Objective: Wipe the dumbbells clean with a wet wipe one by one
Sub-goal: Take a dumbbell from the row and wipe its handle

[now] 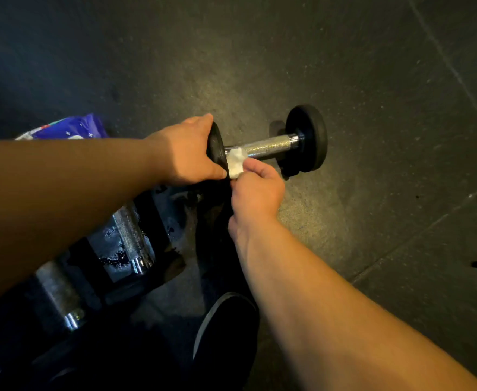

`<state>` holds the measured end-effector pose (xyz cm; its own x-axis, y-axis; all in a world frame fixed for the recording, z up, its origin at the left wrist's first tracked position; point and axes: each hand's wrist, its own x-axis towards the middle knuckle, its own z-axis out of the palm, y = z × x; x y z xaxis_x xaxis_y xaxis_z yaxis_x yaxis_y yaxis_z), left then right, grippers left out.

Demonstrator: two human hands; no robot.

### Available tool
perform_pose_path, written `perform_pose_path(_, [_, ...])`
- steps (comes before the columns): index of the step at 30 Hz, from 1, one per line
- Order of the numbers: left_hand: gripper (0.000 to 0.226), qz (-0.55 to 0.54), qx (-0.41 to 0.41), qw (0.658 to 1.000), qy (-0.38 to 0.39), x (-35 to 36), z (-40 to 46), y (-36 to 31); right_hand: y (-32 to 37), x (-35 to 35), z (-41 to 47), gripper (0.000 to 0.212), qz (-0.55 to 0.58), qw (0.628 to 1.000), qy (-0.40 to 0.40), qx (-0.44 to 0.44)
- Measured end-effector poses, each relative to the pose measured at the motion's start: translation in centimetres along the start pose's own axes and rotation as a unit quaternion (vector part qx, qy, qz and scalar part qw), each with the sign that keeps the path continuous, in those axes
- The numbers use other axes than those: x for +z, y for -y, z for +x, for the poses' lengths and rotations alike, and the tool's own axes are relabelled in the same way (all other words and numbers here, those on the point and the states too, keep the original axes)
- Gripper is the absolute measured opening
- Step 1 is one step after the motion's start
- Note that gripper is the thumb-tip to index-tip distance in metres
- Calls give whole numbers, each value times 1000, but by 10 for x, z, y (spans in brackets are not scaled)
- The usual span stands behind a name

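White and crumpled, the wet wipe (235, 162) is pinched in the right hand (257, 190) against the knurled steel bar of a dumbbell (271, 145). The left hand (188, 152) grips that dumbbell's near black plate. It lies on the dark rubber floor (372, 80); more dumbbells (130, 241) and a purple wipe pack (70, 128) lie toward the left edge.

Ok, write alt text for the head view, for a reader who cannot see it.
A person's left hand grips one black end of a dumbbell while the right hand pinches a wadded white wet wipe against its metal handle beside that end. The dark speckled floor lies beneath; more dumbbells and a purple packet sit at lower left.
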<state>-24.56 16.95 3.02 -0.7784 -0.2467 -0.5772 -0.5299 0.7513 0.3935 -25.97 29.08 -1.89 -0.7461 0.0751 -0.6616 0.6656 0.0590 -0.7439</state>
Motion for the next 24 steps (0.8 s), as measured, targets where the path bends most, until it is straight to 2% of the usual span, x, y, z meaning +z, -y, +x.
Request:
perform_pose_path(3, [89, -4, 5, 1000, -11, 3, -4, 1, 10, 1, 1, 28, 102, 988, 15, 113])
perform_pose_path(6, [101, 2, 16, 1000, -20, 11, -9, 1, 16, -9, 4, 26, 110, 979, 29, 171])
perform_pose_path(8, [101, 15, 23, 999, -37, 17, -13, 1, 17, -13, 6, 24, 118, 973, 38, 195])
perform_pose_path(11, [102, 37, 22, 998, -50, 22, -20, 1, 13, -12, 7, 24, 119, 973, 44, 194])
perform_pose_path(14, [102, 47, 21, 997, -57, 25, -25, 0, 12, -11, 3, 43, 107, 973, 51, 200])
perform_pose_path(19, [100, 54, 16, 996, -63, 26, -28, -3, 17, -15, -3, 21, 69, 974, 65, 205])
perform_pose_path(24, [99, 51, 11, 997, -60, 23, -28, -4, 25, -16, -8, 13, 30, 979, 23, 199])
